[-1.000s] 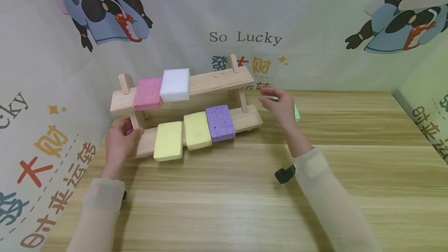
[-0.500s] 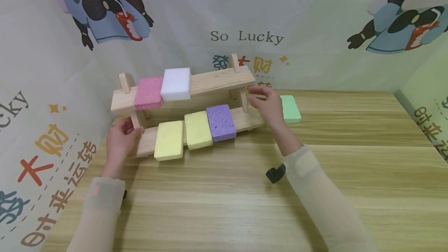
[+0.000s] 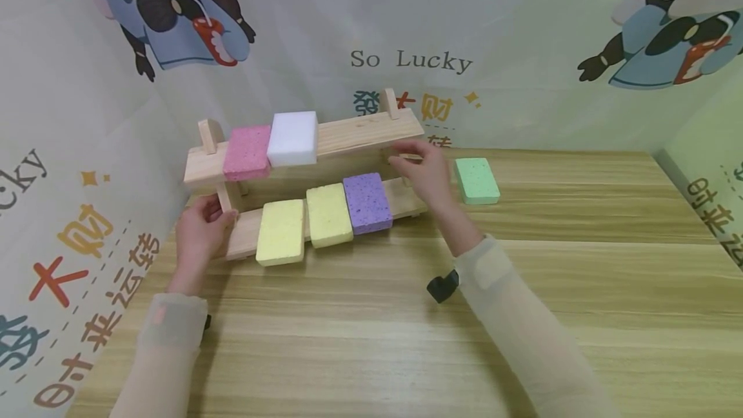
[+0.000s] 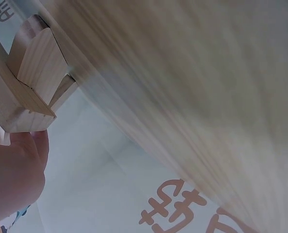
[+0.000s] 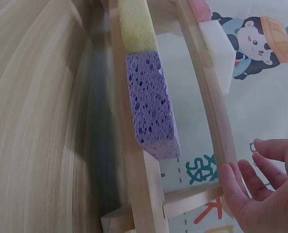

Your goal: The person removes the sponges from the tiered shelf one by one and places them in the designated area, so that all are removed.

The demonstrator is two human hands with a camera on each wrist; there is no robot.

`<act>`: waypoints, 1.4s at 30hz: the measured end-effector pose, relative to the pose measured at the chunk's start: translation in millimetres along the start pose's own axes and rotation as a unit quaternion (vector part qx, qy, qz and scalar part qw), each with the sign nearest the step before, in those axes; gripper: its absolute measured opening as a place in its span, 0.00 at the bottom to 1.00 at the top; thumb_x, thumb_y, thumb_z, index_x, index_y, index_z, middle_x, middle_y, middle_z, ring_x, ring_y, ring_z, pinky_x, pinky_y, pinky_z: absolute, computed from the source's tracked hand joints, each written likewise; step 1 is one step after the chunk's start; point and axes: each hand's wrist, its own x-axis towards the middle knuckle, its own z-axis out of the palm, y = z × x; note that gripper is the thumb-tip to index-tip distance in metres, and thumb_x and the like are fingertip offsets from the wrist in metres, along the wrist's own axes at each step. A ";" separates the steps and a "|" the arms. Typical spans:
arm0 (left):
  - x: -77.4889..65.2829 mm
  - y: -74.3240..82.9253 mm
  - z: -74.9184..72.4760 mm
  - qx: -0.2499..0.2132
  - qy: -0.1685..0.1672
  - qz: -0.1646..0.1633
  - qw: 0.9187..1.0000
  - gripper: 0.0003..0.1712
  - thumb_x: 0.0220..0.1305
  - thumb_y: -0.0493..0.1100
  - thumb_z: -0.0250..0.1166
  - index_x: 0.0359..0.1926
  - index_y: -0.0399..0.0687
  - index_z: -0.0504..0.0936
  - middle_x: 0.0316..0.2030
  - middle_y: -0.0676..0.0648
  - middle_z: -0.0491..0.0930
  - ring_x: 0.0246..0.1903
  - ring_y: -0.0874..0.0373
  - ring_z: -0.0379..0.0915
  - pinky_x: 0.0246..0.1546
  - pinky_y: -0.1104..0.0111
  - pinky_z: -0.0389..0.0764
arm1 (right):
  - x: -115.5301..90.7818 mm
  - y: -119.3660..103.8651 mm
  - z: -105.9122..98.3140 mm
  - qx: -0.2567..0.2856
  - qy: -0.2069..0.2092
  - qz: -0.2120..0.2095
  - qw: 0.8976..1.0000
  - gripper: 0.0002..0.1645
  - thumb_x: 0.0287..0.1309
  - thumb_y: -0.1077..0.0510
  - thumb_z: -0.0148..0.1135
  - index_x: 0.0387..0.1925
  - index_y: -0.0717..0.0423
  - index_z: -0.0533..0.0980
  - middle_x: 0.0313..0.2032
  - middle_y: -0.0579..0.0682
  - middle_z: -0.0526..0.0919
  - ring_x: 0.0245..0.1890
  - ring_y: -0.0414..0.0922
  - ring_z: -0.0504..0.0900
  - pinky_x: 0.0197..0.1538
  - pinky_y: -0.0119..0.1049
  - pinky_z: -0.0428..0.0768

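Note:
A two-tier wooden rack (image 3: 368,134) stands on the table, slanting across the left half of the head view. My left hand (image 3: 200,237) grips its left end by the upright, with some fingertips hidden behind the wood. At the other end, my right hand (image 3: 428,176) reaches beside the right upright, fingers loosely bent and holding nothing; its fingertips are right at the upper shelf in the right wrist view. A pink sponge (image 3: 247,152) and a white sponge (image 3: 293,139) lie on the upper tier. The lower tier bears two yellow sponges (image 3: 280,232) and a purple sponge (image 3: 368,203).
A green sponge (image 3: 478,180) lies on the wood-grain table (image 3: 360,334), to the right of the rack. Printed cloth (image 3: 511,24) hangs behind and along both sides. Both yellow sponges jut over the lower tier's front edge.
My right hand has moved left from over the green sponge to the rack's right end, so the green sponge shows fully. My left hand has kept its place.

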 end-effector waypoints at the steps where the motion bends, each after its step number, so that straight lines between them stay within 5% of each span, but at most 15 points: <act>1: -0.4 0.2 -0.3 -0.002 -0.002 -0.001 1.000 0.30 0.71 0.39 0.59 0.70 0.32 0.64 0.65 0.30 0.71 0.65 0.40 0.71 0.65 0.54 0.74 | 0.0 -1.2 2.0 0.004 -0.001 -0.001 1.000 0.19 0.62 0.62 0.66 0.54 0.61 0.79 0.57 0.58 0.82 0.55 0.55 0.83 0.56 0.41 0.83; 8: -1.3 -0.5 -5.6 -0.020 -0.017 0.003 1.000 0.32 0.69 0.36 0.62 0.70 0.31 0.64 0.65 0.30 0.71 0.65 0.41 0.72 0.64 0.58 0.75 | 1.3 -8.6 16.4 0.010 -0.011 -0.021 1.000 0.18 0.60 0.65 0.66 0.53 0.61 0.80 0.54 0.58 0.83 0.57 0.52 0.82 0.59 0.38 0.82; 17: -8.1 2.4 -6.6 -0.025 -0.001 -0.031 0.999 0.31 0.68 0.38 0.63 0.69 0.38 0.67 0.64 0.36 0.75 0.62 0.46 0.75 0.59 0.69 0.79 | -1.7 -21.5 32.0 0.005 -0.033 -0.032 0.999 0.18 0.62 0.64 0.66 0.54 0.60 0.79 0.55 0.57 0.84 0.54 0.53 0.84 0.56 0.38 0.83; 23: -16.9 0.9 -7.1 -0.038 0.015 -0.033 0.999 0.30 0.66 0.36 0.64 0.68 0.41 0.69 0.63 0.39 0.74 0.44 0.67 0.75 0.38 0.86 0.75 | -0.6 -29.0 45.0 0.024 -0.048 -0.040 0.998 0.17 0.62 0.63 0.66 0.53 0.61 0.79 0.54 0.58 0.84 0.52 0.54 0.84 0.55 0.40 0.84; 29: -22.4 -3.8 -4.7 -0.063 0.031 -0.004 0.998 0.29 0.63 0.31 0.65 0.65 0.35 0.71 0.60 0.35 0.76 0.31 0.83 0.68 0.35 0.88 0.76 | 1.6 -34.3 57.1 0.020 -0.052 -0.039 0.998 0.17 0.63 0.60 0.66 0.53 0.57 0.80 0.53 0.54 0.84 0.51 0.51 0.85 0.52 0.36 0.85; 42: -20.0 -4.6 -2.6 -0.023 0.045 -0.013 0.999 0.24 0.63 0.33 0.67 0.58 0.32 0.74 0.55 0.32 0.80 0.27 0.84 0.66 0.31 0.91 0.71 | 7.3 -36.4 77.9 0.049 -0.070 -0.027 0.996 0.20 0.64 0.59 0.65 0.57 0.58 0.77 0.53 0.57 0.83 0.53 0.52 0.84 0.52 0.44 0.86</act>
